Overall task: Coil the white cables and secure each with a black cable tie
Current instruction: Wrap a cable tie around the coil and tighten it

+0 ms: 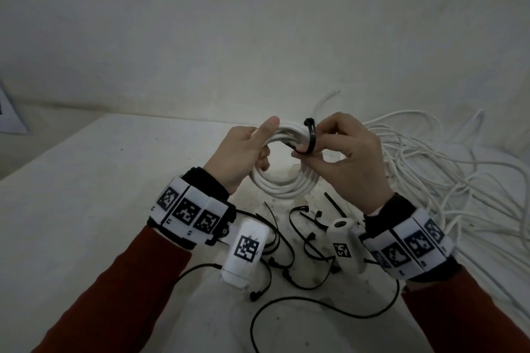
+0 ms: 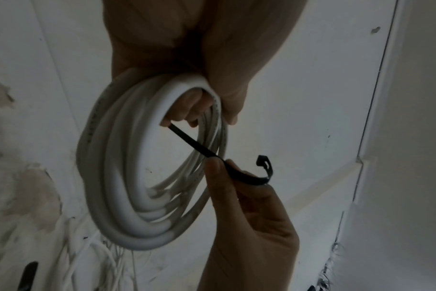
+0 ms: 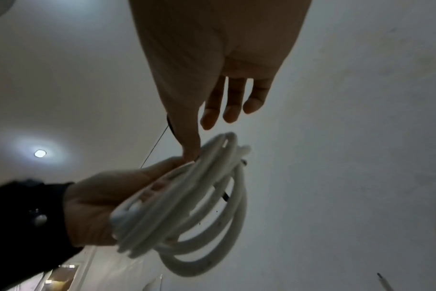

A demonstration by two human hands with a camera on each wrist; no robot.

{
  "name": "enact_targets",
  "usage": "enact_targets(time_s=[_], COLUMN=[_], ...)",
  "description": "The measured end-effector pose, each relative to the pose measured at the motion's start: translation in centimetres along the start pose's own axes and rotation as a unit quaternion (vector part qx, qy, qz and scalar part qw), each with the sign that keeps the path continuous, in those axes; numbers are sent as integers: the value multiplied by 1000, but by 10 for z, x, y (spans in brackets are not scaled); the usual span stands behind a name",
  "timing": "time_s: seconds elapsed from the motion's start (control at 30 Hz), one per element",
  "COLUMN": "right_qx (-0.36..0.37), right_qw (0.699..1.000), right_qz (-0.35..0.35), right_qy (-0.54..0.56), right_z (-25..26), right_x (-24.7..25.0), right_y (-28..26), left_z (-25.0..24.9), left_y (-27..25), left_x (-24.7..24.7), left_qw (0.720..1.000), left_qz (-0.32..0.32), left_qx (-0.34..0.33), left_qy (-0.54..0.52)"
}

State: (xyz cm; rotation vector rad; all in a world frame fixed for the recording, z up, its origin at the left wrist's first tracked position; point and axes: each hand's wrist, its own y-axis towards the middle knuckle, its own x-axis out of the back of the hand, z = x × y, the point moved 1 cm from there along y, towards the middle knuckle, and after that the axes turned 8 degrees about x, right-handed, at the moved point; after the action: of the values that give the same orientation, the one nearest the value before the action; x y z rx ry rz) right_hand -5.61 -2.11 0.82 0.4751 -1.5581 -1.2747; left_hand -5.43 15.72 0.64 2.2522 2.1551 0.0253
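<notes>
A coil of white cable (image 1: 286,183) is held upright above the table. My left hand (image 1: 243,152) grips its left side, fingers through the ring and thumb on top. My right hand (image 1: 338,152) pinches a black cable tie (image 1: 311,135) that curves over the top of the coil. In the left wrist view the black cable tie (image 2: 247,177) runs from my left fingers through the coil of white cable (image 2: 117,177) to the right hand's thumb and forefinger, its head curling free. The right wrist view shows the coil of white cable (image 3: 187,216) in my left hand (image 3: 92,206).
A loose tangle of white cable (image 1: 430,169) sprawls over the right of the white table (image 1: 86,195). Several spare black cable ties (image 1: 301,238) lie on the table below my wrists. A white wall stands close behind.
</notes>
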Motion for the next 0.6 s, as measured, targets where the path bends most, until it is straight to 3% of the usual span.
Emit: enact_targets(time_s=[0.13, 0.6], right_qx=[25, 105], right_qw=[999, 993], right_qz=[-18, 18], right_qy=[-40, -48], right_z=[-2, -4], right_x=[1, -5], right_y=[-1, -5], left_z=[-3, 6], left_y=[-9, 0], left_x=[-9, -5], left_qw=[999, 985], left_qz=[47, 75], left_qx=[11, 147], left_qy=[4, -42])
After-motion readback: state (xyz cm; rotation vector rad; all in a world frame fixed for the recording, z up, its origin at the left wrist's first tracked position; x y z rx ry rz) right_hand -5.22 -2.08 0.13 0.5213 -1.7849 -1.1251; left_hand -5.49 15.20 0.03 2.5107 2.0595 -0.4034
